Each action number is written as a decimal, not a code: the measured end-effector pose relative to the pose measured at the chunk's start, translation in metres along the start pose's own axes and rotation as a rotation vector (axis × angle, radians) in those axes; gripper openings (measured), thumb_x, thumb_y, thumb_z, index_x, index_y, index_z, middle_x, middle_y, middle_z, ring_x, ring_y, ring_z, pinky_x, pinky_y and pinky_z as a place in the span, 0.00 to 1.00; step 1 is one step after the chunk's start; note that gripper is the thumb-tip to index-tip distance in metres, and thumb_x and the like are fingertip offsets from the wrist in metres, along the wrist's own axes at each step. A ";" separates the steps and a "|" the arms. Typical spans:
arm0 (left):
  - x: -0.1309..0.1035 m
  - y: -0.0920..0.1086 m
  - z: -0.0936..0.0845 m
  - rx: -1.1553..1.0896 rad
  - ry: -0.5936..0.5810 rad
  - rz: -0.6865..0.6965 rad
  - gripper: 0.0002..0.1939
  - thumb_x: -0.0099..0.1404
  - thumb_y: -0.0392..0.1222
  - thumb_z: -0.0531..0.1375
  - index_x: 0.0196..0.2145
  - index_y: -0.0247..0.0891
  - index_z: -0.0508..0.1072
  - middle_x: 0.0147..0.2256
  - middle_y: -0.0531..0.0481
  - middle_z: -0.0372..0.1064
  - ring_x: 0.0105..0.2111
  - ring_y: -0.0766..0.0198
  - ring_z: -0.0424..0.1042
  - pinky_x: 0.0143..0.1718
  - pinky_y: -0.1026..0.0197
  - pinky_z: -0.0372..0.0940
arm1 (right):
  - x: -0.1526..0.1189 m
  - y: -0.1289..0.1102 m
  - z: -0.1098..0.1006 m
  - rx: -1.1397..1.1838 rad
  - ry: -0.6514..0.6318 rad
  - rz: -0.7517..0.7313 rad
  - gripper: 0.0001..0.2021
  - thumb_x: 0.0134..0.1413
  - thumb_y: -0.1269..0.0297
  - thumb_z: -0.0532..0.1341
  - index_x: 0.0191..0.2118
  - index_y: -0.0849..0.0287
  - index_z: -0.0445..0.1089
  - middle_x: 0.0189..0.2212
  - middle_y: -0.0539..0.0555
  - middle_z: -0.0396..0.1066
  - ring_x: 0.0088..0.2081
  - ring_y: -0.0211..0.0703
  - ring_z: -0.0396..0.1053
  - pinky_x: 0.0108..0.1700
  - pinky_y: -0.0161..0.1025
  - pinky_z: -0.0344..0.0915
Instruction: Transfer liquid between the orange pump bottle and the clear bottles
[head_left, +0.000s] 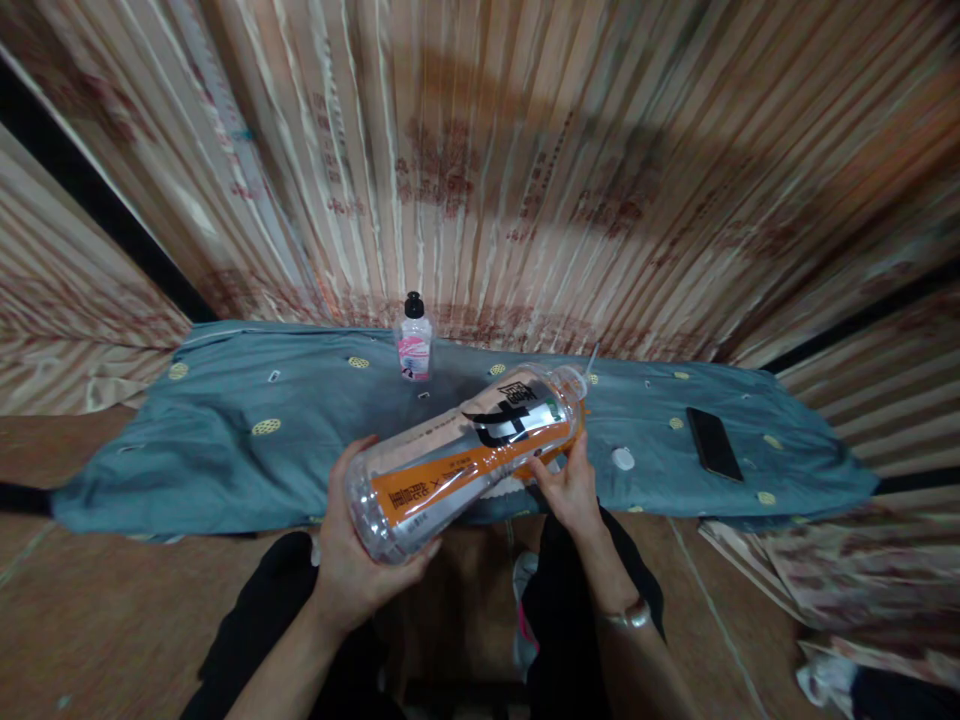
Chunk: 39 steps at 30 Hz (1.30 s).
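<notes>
Clock centred on the big clear bottle, which has an orange label. It's tilted, neck toward 2 o'clock, base toward 8, over the near part of the surface. Can't tell if it touches the cloth.

Left hand: spread wide around the base, thumb along the near side, fingers on the far side, firm hold.

Right hand: half curled on the near side below the neck, thumb and forefinger on the bottle, remaining fingers partly hidden. Silvery band on that wrist. Thin pale strip by the neck, can't tell what it is.

Small bottle, black top and pink label, upright at 11 o'clock. White round piece flat at 3 o'clock, near the right hand. Dark phone also at 3, farther out. Surface is draped in blue-green cloth with yellow motifs. Pleated curtain hangs behind at 12.
</notes>
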<state>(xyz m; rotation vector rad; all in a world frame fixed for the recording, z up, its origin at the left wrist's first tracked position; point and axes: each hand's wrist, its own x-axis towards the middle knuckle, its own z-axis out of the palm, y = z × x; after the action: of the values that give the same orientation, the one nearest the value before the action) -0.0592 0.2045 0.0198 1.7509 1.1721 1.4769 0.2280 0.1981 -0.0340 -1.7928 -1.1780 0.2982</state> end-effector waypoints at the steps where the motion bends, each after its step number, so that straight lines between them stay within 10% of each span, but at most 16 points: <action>1: 0.000 0.000 0.000 0.001 -0.003 0.002 0.48 0.52 0.58 0.75 0.65 0.47 0.64 0.55 0.42 0.75 0.50 0.44 0.82 0.51 0.41 0.80 | 0.000 0.000 0.000 -0.005 0.003 -0.003 0.40 0.52 0.47 0.70 0.66 0.58 0.61 0.50 0.63 0.81 0.50 0.63 0.81 0.50 0.55 0.78; 39: 0.004 0.004 0.000 0.007 0.017 0.093 0.47 0.53 0.54 0.75 0.66 0.43 0.66 0.52 0.42 0.77 0.47 0.46 0.83 0.45 0.47 0.81 | 0.000 -0.005 -0.002 0.064 -0.015 0.027 0.41 0.51 0.44 0.70 0.65 0.61 0.62 0.52 0.67 0.80 0.52 0.66 0.81 0.54 0.60 0.77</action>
<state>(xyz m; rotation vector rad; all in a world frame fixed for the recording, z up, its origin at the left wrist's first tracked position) -0.0587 0.2066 0.0250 1.8227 1.1196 1.5462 0.2265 0.1979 -0.0290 -1.7549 -1.1434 0.3622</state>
